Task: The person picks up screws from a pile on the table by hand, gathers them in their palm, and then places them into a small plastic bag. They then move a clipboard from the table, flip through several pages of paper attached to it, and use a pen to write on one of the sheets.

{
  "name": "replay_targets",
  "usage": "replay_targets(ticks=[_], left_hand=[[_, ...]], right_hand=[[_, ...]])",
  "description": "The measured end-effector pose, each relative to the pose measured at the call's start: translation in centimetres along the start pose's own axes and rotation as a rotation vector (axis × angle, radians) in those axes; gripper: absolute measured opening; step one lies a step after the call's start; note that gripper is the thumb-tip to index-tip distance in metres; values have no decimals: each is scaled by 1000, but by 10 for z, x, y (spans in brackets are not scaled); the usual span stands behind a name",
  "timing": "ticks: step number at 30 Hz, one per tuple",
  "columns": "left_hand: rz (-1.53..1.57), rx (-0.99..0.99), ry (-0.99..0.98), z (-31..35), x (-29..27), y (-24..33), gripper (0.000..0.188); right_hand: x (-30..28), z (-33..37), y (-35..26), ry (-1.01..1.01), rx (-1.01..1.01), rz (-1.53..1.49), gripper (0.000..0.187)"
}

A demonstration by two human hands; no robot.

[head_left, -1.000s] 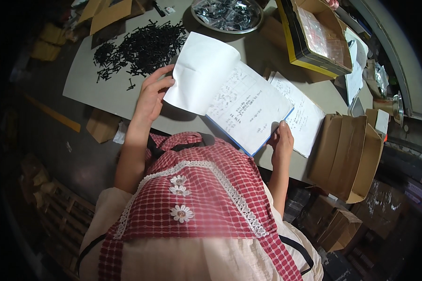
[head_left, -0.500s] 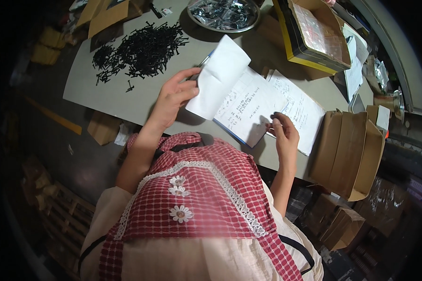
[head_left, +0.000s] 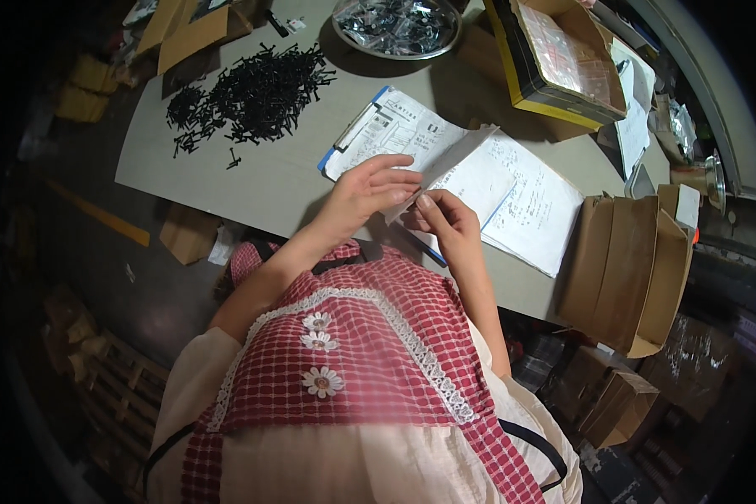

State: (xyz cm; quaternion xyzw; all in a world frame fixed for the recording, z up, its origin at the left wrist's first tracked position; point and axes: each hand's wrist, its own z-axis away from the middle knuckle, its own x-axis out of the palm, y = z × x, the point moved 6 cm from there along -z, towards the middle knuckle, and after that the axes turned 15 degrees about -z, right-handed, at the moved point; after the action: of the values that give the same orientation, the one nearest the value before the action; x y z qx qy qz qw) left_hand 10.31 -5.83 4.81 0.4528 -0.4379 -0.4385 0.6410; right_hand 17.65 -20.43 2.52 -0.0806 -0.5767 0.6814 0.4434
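Observation:
A blue-edged clipboard [head_left: 325, 159] with paper on it lies on the table in front of me. One sheet of paper [head_left: 460, 157] stands raised, nearly edge-on, across it. My right hand [head_left: 452, 225] is closed in a pinch on the sheet's near edge. Beside it, my left hand [head_left: 370, 191] is open, with fingers stretched out against the sheet's left side. A printed page with handwriting [head_left: 395, 134] shows left of the raised sheet. To the right lies another handwritten paper [head_left: 539, 206], partly under the clipboard.
Black screw-like parts [head_left: 256, 97] are heaped at the far left. A round metal tray [head_left: 395, 55] holds small plastic bags. A black and yellow box [head_left: 554, 105] stands at the far right, with an open cardboard box [head_left: 601, 269] nearer me. The table's front edge [head_left: 227, 214] runs before my apron.
The sheet has swung from the left side toward the right and now stands upright over the clipboard. My left hand moved right, my right hand moved left, and the right one took the sheet's edge.

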Motion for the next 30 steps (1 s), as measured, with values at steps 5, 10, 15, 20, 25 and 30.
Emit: replay_targets(ticks=[5, 10, 15, 20, 25, 30], left_hand=[[26, -28, 9, 1, 2, -2, 52], [13, -46, 9, 1, 3, -7, 54], [-19, -47, -3, 1, 5, -10, 56], [-31, -45, -16, 1, 7, -11, 58], [-23, -40, -22, 1, 6, -10, 52], [-5, -80, -2, 1, 6, -12, 44]], right_hand=[[3, 0, -3, -12, 4, -69, 26], [-1, 0, 3, -4, -40, -17, 26], [0, 2, 3, -11, -106, 62, 26], [0, 2, 4, -9, -119, 96, 27], [-6, 4, 7, 15, -76, 17, 28], [-12, 5, 7, 57, -98, 29, 26]])
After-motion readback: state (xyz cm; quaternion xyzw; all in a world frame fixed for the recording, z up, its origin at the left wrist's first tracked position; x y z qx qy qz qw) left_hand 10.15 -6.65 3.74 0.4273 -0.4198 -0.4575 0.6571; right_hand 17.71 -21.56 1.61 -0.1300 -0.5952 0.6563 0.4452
